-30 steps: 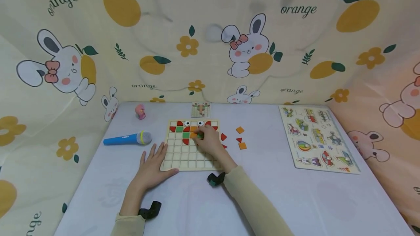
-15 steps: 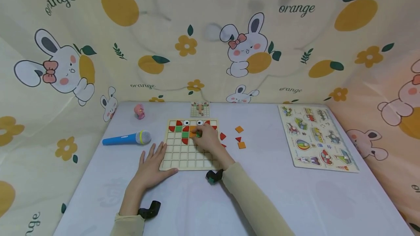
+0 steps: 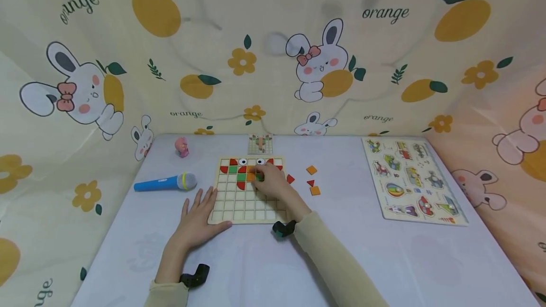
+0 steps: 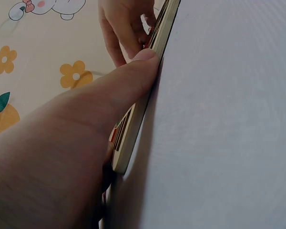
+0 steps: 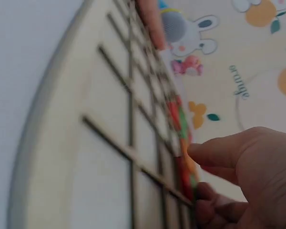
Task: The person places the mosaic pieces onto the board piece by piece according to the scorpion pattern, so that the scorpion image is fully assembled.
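A pale wooden grid board (image 3: pixel 239 207) lies on the table with red, green and orange pieces and two eye pieces set along its far part. My left hand (image 3: pixel 197 221) rests at its near left corner, fingers spread and thumb (image 4: pixel 133 76) against the near edge. Over the board's upper right part, my right hand (image 3: pixel 273 181) has its thumb (image 5: pixel 212 150) touching the orange square pieces (image 3: pixel 250 177). Its other fingers (image 5: pixel 209 200) are bent by a green piece (image 5: pixel 194 182). Whether it pinches a piece is hidden by the fingers.
Loose orange squares (image 3: pixel 315 190) and red pieces (image 3: pixel 310 182) lie right of the board. A small pattern card (image 3: pixel 260 144) stands behind it. Leftward are a blue toy microphone (image 3: pixel 164 183) and a pink figurine (image 3: pixel 181 147); a picture puzzle board (image 3: pixel 414 181) lies far right.
My right hand stays over the same cells; its wrist has shifted slightly right, and the arm now covers a small red piece beside the board. The left hand has kept its place.
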Action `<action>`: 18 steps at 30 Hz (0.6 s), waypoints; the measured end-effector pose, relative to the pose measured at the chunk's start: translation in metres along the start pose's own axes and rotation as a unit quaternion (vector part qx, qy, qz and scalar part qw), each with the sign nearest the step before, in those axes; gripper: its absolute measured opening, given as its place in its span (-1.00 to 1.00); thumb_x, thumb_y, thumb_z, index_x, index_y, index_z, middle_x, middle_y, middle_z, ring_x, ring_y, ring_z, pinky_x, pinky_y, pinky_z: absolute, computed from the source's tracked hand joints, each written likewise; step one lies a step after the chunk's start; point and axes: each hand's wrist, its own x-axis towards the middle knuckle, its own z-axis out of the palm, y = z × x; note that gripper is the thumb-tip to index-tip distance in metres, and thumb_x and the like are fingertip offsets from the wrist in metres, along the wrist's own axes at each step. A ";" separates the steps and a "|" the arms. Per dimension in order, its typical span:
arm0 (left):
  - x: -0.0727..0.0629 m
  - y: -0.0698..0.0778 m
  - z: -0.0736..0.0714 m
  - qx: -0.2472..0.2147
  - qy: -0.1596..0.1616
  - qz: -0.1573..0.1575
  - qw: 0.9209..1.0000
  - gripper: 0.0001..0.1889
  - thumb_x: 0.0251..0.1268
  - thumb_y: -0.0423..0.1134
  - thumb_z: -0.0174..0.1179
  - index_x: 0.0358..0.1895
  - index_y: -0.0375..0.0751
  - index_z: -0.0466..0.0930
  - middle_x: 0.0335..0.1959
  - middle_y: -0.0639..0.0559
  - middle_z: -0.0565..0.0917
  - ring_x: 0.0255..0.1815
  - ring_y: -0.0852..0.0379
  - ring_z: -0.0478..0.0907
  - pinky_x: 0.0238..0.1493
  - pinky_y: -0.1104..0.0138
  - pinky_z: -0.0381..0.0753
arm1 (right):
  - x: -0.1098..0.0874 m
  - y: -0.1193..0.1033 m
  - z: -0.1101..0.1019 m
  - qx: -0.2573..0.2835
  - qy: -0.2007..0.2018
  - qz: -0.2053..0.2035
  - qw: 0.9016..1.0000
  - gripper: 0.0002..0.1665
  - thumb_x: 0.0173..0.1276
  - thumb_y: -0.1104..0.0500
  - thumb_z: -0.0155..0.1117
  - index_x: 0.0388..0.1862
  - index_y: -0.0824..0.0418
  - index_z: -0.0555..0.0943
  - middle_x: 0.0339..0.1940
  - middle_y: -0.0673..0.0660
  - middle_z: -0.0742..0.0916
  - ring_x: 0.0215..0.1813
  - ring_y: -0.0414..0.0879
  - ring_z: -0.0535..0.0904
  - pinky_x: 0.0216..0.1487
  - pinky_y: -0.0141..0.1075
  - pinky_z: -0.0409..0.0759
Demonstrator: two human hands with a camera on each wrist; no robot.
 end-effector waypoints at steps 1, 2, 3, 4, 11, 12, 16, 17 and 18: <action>0.000 0.000 0.001 0.000 -0.001 0.000 1.000 0.24 0.23 0.51 0.26 0.73 -0.23 -0.04 0.76 -0.20 -0.01 0.77 -0.34 -0.29 0.63 -0.37 -0.45 | -0.002 0.001 -0.003 0.013 -0.001 -0.003 1.000 -0.58 0.51 0.11 0.37 0.30 0.10 0.70 -0.17 0.07 0.66 -0.15 -0.06 0.51 -0.16 -0.22 0.46; 0.000 0.001 0.002 0.000 -0.002 -0.001 1.000 0.24 0.23 0.51 0.26 0.73 -0.23 -0.04 0.76 -0.20 -0.01 0.77 -0.34 -0.30 0.63 -0.37 -0.45 | -0.004 0.002 -0.006 0.030 0.000 -0.010 0.999 -0.56 0.51 0.14 0.37 0.33 0.15 0.68 -0.21 0.10 0.66 -0.20 -0.05 0.50 -0.20 -0.23 0.46; 0.000 0.001 0.003 -0.001 -0.002 -0.001 1.000 0.24 0.23 0.51 0.26 0.73 -0.23 -0.04 0.76 -0.20 -0.01 0.77 -0.34 -0.29 0.63 -0.37 -0.45 | -0.007 0.004 -0.010 0.047 0.005 -0.015 0.999 -0.54 0.50 0.16 0.38 0.34 0.18 0.67 -0.21 0.10 0.68 -0.22 -0.05 0.51 -0.21 -0.24 0.48; 0.000 0.001 0.004 0.000 -0.003 -0.002 1.000 0.24 0.23 0.51 0.26 0.74 -0.22 -0.04 0.77 -0.19 -0.02 0.77 -0.33 -0.30 0.63 -0.36 -0.45 | -0.010 0.007 -0.013 0.060 0.012 -0.018 0.998 -0.54 0.50 0.17 0.39 0.34 0.21 0.67 -0.21 0.10 0.69 -0.23 -0.06 0.52 -0.21 -0.26 0.49; 0.000 0.005 0.002 0.000 0.001 -0.002 1.000 0.24 0.23 0.50 0.28 0.74 -0.22 -0.04 0.77 -0.20 -0.02 0.77 -0.34 -0.30 0.63 -0.36 -0.45 | -0.034 0.046 -0.042 0.098 0.104 0.005 0.990 -0.67 0.51 0.21 0.37 0.19 0.26 0.72 -0.19 0.14 0.69 -0.17 -0.01 0.56 -0.15 -0.20 0.56; 0.000 0.004 0.002 0.001 0.003 -0.002 1.000 0.24 0.23 0.50 0.28 0.73 -0.22 -0.03 0.77 -0.20 -0.02 0.77 -0.34 -0.30 0.63 -0.37 -0.45 | -0.038 0.053 -0.047 0.099 0.118 0.011 0.988 -0.68 0.51 0.21 0.37 0.18 0.26 0.72 -0.19 0.15 0.68 -0.16 0.00 0.57 -0.13 -0.20 0.57; 0.000 0.003 0.000 0.001 0.007 0.000 1.000 0.24 0.22 0.49 0.29 0.73 -0.25 -0.01 0.76 -0.22 0.00 0.77 -0.35 -0.29 0.63 -0.37 -0.45 | -0.053 0.087 -0.061 0.100 0.175 0.038 0.979 -0.70 0.49 0.23 0.38 0.14 0.30 0.73 -0.19 0.20 0.69 -0.16 0.05 0.57 -0.13 -0.20 0.55; 0.000 0.003 0.000 0.002 0.006 -0.001 1.000 0.24 0.22 0.50 0.29 0.73 -0.25 -0.01 0.76 -0.22 -0.01 0.77 -0.35 -0.29 0.63 -0.37 -0.46 | -0.057 0.095 -0.063 0.101 0.186 0.047 0.976 -0.70 0.50 0.23 0.38 0.14 0.30 0.73 -0.18 0.21 0.69 -0.15 0.05 0.56 -0.13 -0.20 0.54; 0.000 0.002 0.001 0.001 0.005 -0.002 1.000 0.24 0.22 0.50 0.29 0.73 -0.25 -0.02 0.76 -0.22 -0.01 0.77 -0.35 -0.29 0.63 -0.37 -0.46 | -0.061 0.104 -0.064 0.102 0.194 0.057 0.974 -0.70 0.50 0.22 0.38 0.15 0.29 0.73 -0.15 0.22 0.69 -0.13 0.05 0.56 -0.10 -0.20 0.54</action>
